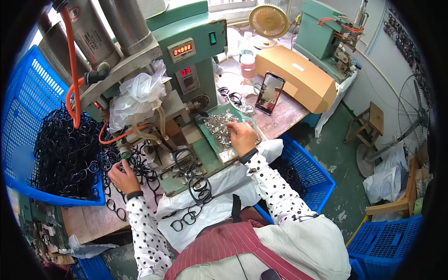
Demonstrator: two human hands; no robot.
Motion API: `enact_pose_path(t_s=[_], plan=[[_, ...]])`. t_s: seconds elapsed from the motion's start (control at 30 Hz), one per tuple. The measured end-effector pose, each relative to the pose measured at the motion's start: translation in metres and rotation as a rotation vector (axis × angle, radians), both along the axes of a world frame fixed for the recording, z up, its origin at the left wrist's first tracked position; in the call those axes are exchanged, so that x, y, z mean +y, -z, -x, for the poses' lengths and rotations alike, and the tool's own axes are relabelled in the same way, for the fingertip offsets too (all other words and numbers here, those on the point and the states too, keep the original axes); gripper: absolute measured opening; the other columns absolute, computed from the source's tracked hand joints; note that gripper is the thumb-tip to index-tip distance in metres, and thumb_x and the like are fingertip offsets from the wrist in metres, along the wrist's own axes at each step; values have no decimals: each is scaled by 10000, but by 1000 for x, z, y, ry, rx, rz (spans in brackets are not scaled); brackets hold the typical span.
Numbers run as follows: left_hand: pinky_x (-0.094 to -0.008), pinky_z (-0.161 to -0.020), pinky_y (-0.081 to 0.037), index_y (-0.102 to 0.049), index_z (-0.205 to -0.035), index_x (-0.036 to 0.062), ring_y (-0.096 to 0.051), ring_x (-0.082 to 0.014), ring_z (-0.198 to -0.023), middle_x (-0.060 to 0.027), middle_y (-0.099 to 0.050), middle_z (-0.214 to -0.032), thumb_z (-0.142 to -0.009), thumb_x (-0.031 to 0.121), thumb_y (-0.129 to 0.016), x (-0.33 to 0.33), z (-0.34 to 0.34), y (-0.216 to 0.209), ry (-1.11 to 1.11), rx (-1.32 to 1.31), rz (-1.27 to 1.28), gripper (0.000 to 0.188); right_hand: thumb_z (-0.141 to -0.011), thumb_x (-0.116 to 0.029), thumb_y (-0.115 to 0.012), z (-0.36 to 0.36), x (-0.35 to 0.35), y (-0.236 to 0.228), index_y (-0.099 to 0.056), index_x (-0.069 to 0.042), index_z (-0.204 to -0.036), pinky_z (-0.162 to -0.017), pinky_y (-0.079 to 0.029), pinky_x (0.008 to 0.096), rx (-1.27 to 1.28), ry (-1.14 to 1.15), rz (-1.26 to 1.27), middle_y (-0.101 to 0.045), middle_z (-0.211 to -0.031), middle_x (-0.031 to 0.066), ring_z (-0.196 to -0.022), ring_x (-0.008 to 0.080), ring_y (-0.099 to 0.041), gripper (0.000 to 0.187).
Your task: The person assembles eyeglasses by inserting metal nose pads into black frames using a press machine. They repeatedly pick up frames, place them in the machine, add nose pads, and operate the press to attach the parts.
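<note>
My right hand (243, 138) reaches into a green tray (213, 148) heaped with small silvery metal pieces (218, 126). Its fingers are pinched together at the heap; what is between them is too small to make out. Over on the left, my left hand (123, 178) has its fingers apart, just below a green button (125, 154) on the press, beside loose black eyeglass frames (150, 175). Between my hands, one black frame (185, 160) is at the press's work spot. Nearer me, more black frames (199, 189) lie on a white cloth (175, 233).
A green press (186, 28) with hoses and a lit display stands ahead. A blue basket (56, 198) on the left is piled with black frames; another blue basket (322, 179) sits right. A phone (270, 93) leans on a cardboard box (298, 77). A fan (269, 21) stands behind.
</note>
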State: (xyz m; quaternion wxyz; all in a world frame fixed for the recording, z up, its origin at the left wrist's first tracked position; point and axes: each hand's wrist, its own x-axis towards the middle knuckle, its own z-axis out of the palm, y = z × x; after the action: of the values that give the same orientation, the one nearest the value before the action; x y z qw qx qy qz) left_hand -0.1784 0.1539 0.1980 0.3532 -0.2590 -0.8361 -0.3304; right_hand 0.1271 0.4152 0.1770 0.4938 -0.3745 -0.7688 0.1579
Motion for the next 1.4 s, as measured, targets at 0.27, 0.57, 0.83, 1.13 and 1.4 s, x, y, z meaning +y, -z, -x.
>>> enact_pose_path(t_s=[0.27,0.57,0.83,1.13,1.4], plan=[[-572,-841,-449,-725,-994,117,-631,-368,-995,-160,-639,-1108,-800,459,-534,-2,44,25,-421,-674,547,437,-754,-80,-677,9,2,-1,-695,-139,-806,-732,-463,412,-13,-40,-69,-658,-792,39,-776,287,-594,81],[-473,-663,-492,-504,-993,31,-633,-351,-767,-158,-647,-918,-953,259,-459,2,26,30,-129,-246,57,236,-786,0,-662,34,-50,-92,-729,-4,-929,-611,-458,215,312,-583,545,-705,-813,32,-651,61,-564,158],[-264,-548,-461,-468,-980,26,-571,-130,-546,-77,-623,-758,-1008,194,-426,12,-20,-27,244,-567,-627,175,-737,-42,-731,41,-85,-110,-568,6,-1036,-559,-406,209,360,-709,624,-700,-809,59,-598,67,-521,344],[-278,-846,-481,-549,-1162,-24,-621,-168,-937,-107,-619,-1039,-994,86,-464,14,-99,-51,532,-235,-398,218,-716,-90,-743,48,-88,-114,-543,-16,-1088,-534,-406,241,194,-595,615,-717,-807,85,-572,77,-532,429],[-436,-914,-451,-611,-1138,47,-633,-247,-936,-106,-660,-1042,-728,-34,-637,14,-147,-82,848,287,-114,418,-696,48,-736,71,-91,-112,-458,36,-1199,-651,-516,248,445,-684,730,-678,-841,108,-756,142,-654,575]])
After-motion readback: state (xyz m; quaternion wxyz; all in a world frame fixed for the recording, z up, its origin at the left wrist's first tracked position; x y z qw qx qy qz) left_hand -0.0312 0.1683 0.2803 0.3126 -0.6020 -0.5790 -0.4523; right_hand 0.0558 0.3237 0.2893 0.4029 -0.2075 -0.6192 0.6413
